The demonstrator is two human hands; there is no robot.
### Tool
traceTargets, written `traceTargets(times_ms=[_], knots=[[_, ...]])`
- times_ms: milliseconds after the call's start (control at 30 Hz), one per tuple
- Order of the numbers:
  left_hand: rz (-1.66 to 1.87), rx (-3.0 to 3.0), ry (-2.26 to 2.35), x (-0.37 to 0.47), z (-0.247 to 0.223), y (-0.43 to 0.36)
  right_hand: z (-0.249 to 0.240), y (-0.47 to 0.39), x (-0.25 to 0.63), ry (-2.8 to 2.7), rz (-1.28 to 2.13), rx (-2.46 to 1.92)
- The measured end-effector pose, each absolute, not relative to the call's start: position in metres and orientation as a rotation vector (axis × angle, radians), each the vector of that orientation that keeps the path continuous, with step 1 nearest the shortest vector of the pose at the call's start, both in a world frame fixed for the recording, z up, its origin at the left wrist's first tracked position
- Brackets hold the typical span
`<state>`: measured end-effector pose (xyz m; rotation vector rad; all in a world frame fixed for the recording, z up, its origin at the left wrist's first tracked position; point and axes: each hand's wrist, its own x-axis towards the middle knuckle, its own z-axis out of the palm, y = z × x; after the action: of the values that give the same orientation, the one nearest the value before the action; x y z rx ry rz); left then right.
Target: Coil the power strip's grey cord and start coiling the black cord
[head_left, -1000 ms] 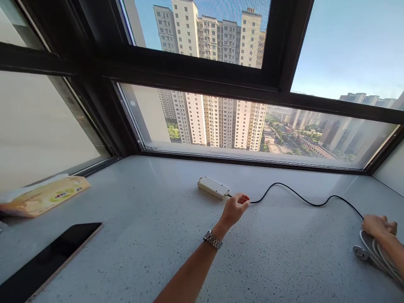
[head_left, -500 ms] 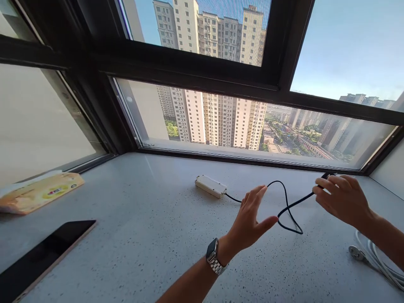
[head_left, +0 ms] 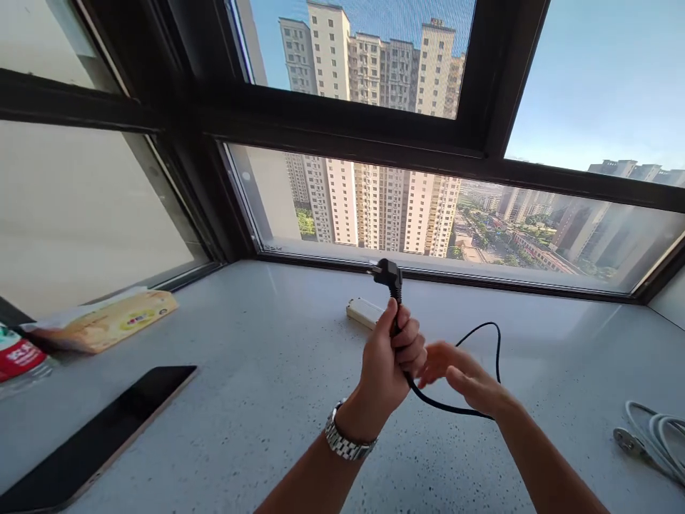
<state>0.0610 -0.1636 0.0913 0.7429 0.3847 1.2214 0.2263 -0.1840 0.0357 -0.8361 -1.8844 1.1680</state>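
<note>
My left hand (head_left: 393, 357) is wrapped round a black power cord (head_left: 447, 408) just below its plug (head_left: 388, 275), which points up with its pins to the left. Close beside it, my right hand (head_left: 460, 371) has its fingers stretched out and thumb apart, near the cord below my left fist; its fingertips are partly hidden. From there the cord loops out to the right behind my right wrist. A white power strip (head_left: 364, 312) lies on the sill, partly covered by my left hand.
On the speckled sill (head_left: 257, 428), a dark tablet (head_left: 101, 435) and a tissue pack (head_left: 118, 321) lie at left. A red-labelled bottle (head_left: 21, 357) is at the left edge. A coiled white cable (head_left: 658, 435) lies at right. The window frame (head_left: 342, 135) rises behind.
The plug has moved from my right hand at the far right to the middle, where my left hand now grips the cord. My right hand has come left and opened. The view has shifted left.
</note>
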Motion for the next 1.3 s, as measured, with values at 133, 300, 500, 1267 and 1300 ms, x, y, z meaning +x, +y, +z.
traceTargets(times_ms=[133,300,500,1267,1300], knots=[[1.595,0.7,0.409,0.01,0.122,-0.165,0.003,-0.172,0.22,-2.155,1.888,-1.0],[1.908,0.678,0.583,-0.043,0.154,-0.177,-0.003,-0.153,0.28,-2.173,1.424,-1.607],[1.923,0.999,0.681,-0.034,0.142,-0.165,0.029,-0.164,0.319,-1.526,1.434,-1.175],[1.832,0.809,0.739,-0.004,0.113,-0.126,0.066,-0.187,0.328,-1.785,1.264,-0.983],[1.874,0.819,0.766,-0.006,0.114,-0.125,0.07,-0.194,0.321,-1.945,1.324,-0.959]])
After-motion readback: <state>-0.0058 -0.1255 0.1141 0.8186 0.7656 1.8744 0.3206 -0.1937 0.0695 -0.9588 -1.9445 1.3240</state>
